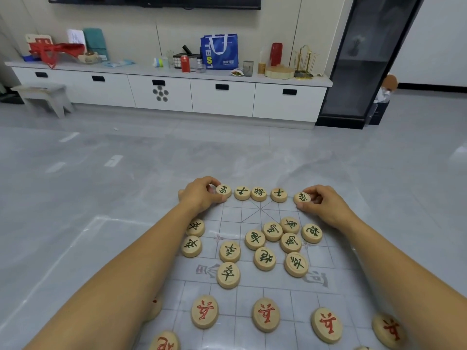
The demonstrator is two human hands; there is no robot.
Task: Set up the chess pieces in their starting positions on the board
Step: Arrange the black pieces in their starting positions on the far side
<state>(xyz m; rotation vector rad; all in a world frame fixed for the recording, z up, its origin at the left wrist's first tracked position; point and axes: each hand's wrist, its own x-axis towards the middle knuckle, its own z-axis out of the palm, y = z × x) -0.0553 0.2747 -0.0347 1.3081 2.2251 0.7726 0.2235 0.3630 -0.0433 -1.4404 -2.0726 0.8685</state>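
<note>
Wooden pieces (224,190) touch left hand (199,195) and right hand (326,203).

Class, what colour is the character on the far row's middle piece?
Dark green on the middle piece; head view.

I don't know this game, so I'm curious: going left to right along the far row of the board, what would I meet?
In order: left hand → left elephant → left advisor → general → right advisor → right elephant → right hand.

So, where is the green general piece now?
In the head view, the green general piece sits centred in the far row of the board, between two green advisors.
</note>
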